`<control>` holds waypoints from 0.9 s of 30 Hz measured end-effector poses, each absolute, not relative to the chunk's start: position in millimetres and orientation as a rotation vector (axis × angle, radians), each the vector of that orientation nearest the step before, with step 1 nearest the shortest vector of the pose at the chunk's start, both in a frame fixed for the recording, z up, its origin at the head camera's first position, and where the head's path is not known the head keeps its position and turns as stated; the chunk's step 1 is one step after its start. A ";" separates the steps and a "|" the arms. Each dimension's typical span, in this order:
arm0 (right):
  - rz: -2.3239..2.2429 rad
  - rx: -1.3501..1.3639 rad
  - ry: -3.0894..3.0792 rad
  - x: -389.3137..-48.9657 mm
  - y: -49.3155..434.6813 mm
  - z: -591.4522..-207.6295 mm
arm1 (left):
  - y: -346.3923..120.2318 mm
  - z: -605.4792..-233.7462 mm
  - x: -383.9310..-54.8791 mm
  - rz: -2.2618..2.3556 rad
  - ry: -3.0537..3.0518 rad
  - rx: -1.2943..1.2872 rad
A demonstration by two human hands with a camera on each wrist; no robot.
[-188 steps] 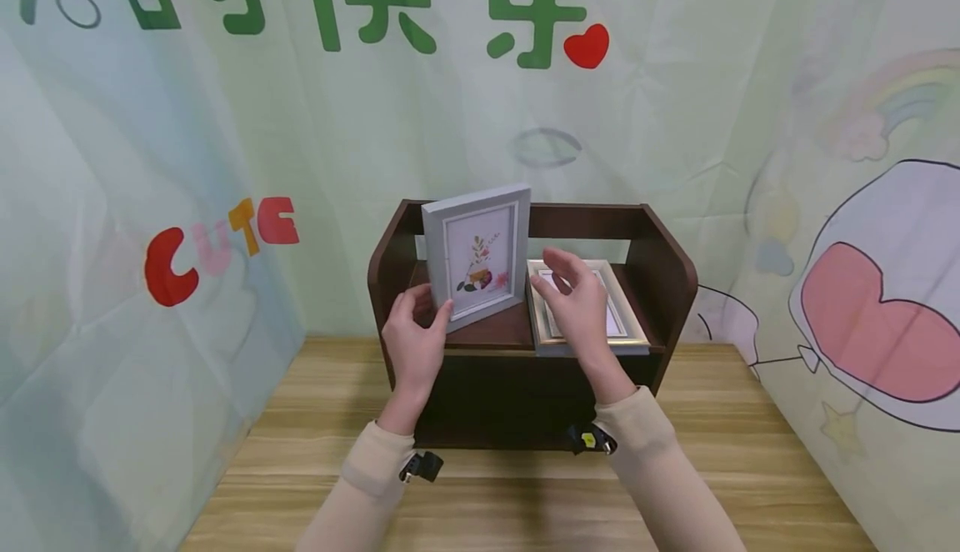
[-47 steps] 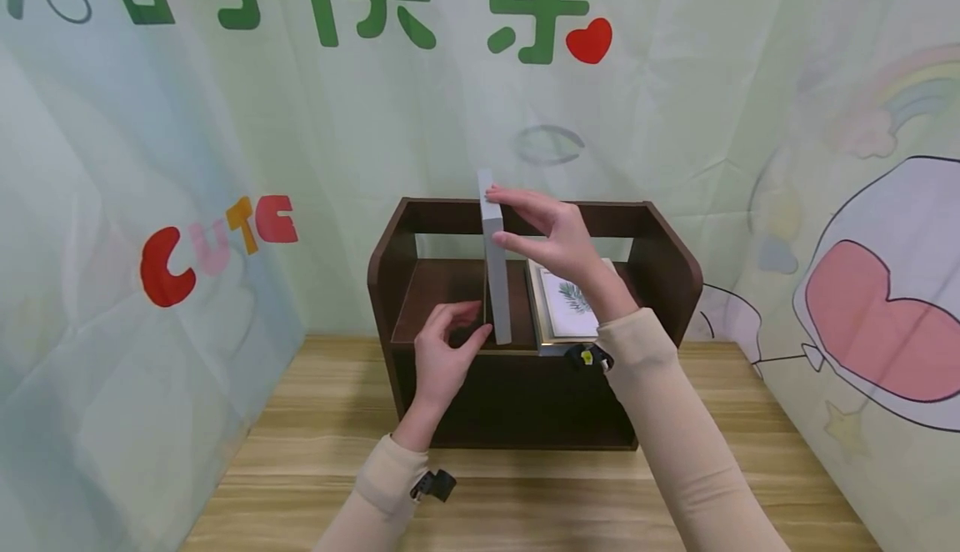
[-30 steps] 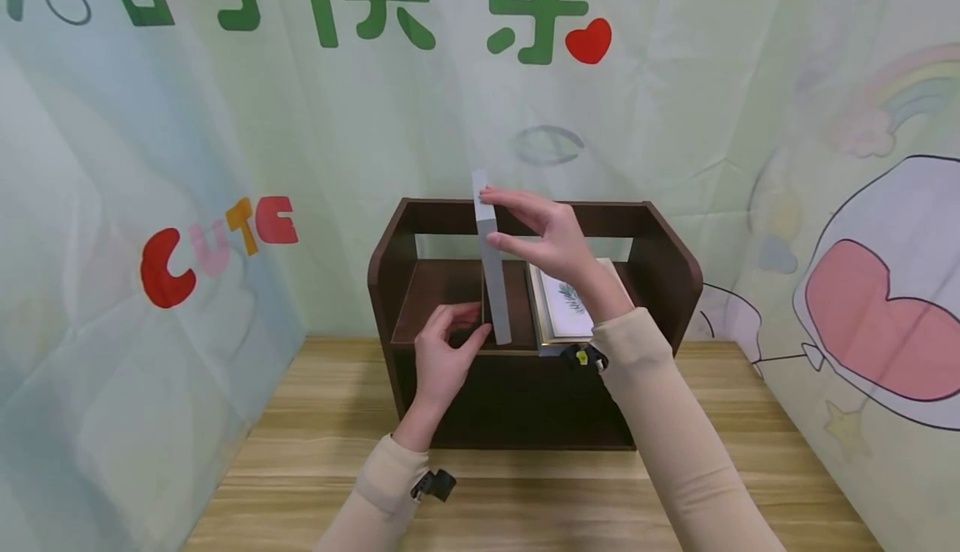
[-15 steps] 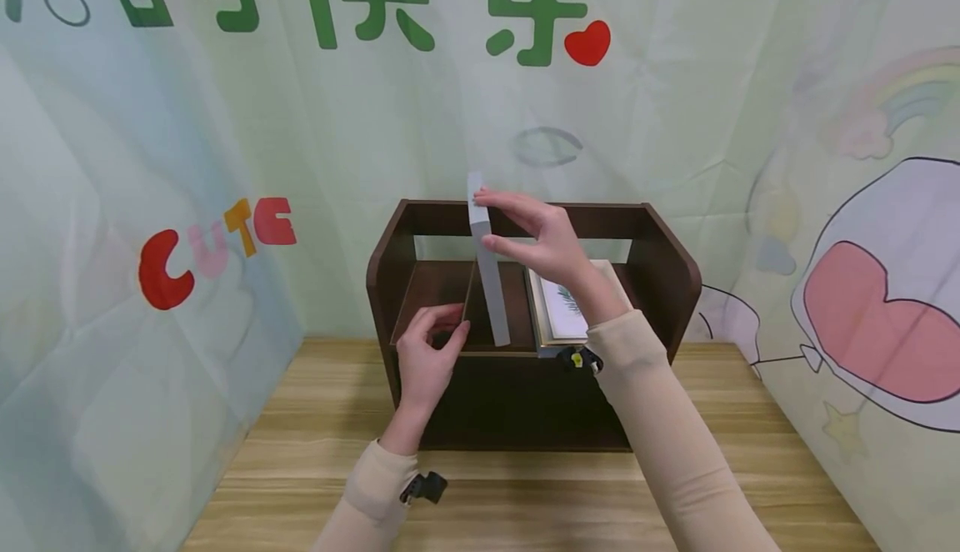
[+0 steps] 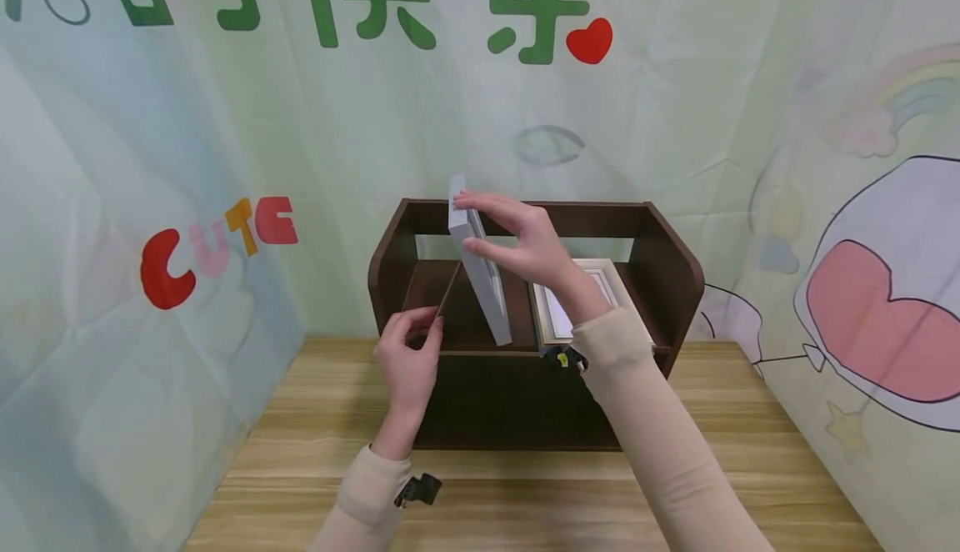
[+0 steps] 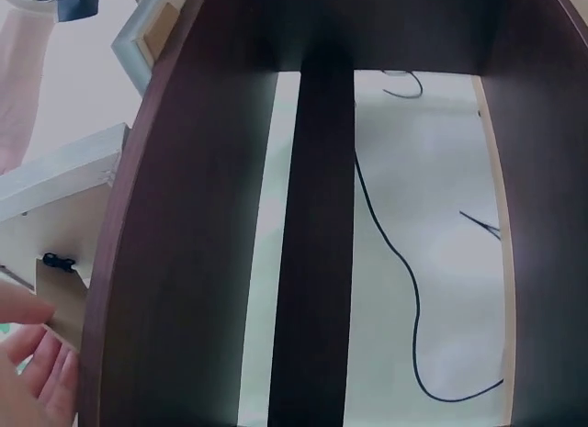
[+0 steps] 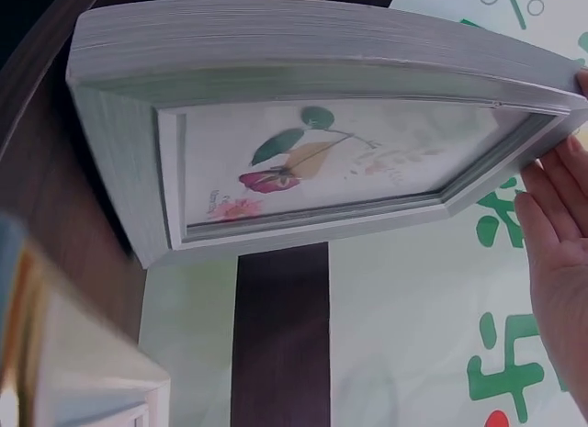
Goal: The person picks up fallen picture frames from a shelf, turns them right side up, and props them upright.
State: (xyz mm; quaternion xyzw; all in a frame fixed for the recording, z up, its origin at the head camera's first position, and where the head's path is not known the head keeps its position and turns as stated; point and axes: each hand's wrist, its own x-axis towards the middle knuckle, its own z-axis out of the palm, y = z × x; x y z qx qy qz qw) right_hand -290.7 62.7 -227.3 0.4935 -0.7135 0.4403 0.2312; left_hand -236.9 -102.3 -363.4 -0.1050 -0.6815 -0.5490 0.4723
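Observation:
A grey-white picture frame [image 5: 486, 289] stands on edge, tilted to the left, on the upper shelf of the dark brown rack [image 5: 525, 402]. My right hand [image 5: 525, 239] holds its top corner, thumb below and fingers above. Behind the frame, my left hand [image 5: 408, 360] pinches the brown stand flap [image 5: 449, 289], which is swung out from the back. In the left wrist view, the flap [image 6: 61, 298] lies between thumb and fingers, near a small black fastener [image 6: 58, 262]. The flower print [image 7: 303, 156] shows in the right wrist view.
Right of the standing frame, a cream and gold picture frame [image 5: 626, 298] lies flat on the shelf, partly behind my right wrist. The rack's raised sides flank the shelf. It stands on a wooden table [image 5: 300, 452] before a printed curtain [image 5: 337, 135].
The frame has gone from facing forward to edge-on, and its top now leans further left. My left hand has drawn the stand flap out leftward; my right hand has followed the frame's top.

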 end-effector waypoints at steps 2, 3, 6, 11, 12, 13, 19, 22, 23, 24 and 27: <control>1.185 1.368 -1.966 -290.8 61.7 -226.1 | -102.2 -366.7 -239.9 -1.315 -1.651 -0.237; 1.174 1.371 -1.970 -290.8 61.4 -225.7 | -102.6 -369.4 -242.5 -1.304 -1.644 -0.227; 1.155 1.379 -1.976 -289.9 60.8 -224.2 | -105.3 -378.4 -250.9 -1.274 -1.636 -0.206; 1.100 1.384 -1.959 -289.0 57.4 -224.1 | -111.8 -389.2 -257.3 -1.235 -1.652 -0.175; 1.087 1.383 -1.960 -289.8 56.4 -224.7 | -112.8 -390.3 -257.2 -1.230 -1.656 -0.170; 1.078 1.382 -1.963 -292.9 55.7 -226.7 | -113.6 -391.2 -257.2 -1.224 -1.655 -0.167; 1.004 1.371 -1.981 -317.6 52.7 -240.5 | -116.5 -392.3 -256.9 -1.225 -1.653 -0.142; 0.974 1.371 -1.984 -322.0 52.3 -241.9 | -117.7 -391.8 -257.3 -1.224 -1.653 -0.138; 0.968 1.372 -1.982 -322.3 51.9 -241.7 | -118.3 -391.7 -257.4 -1.223 -1.655 -0.138; 0.963 1.373 -1.980 -322.7 51.7 -241.7 | -118.7 -391.6 -257.2 -1.221 -1.658 -0.137; 0.950 1.369 -1.979 -322.9 51.1 -241.2 | -119.5 -391.5 -257.3 -1.213 -1.662 -0.135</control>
